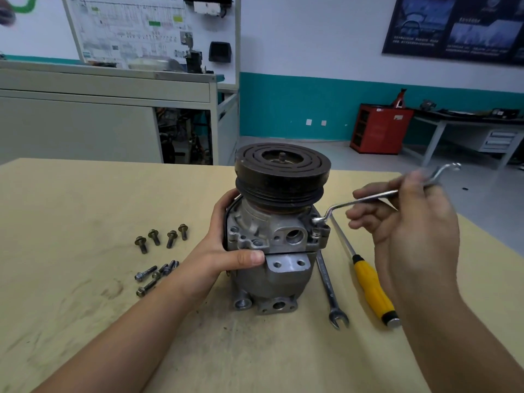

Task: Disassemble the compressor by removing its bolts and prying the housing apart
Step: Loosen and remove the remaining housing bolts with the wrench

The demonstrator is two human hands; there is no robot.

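The grey compressor (pixel 280 251) stands upright on the table with its black pulley (pixel 282 174) on top. My left hand (pixel 226 251) grips the housing's left side, thumb across the front seam. My right hand (pixel 408 211) holds an offset ring wrench (pixel 363 201) by its shaft. The wrench's lower ring sits on a bolt (pixel 317 226) at the housing's upper right flange. Several removed bolts (pixel 161 239) lie on the table to the left, with more bolts (pixel 154 275) nearer me.
A combination spanner (pixel 330 290) and a yellow-handled screwdriver (pixel 371 287) lie on the tan table (pixel 99 321) right of the compressor. A grey workbench (pixel 107 114) with a display board stands behind; a red cabinet (pixel 380 129) is at the far right.
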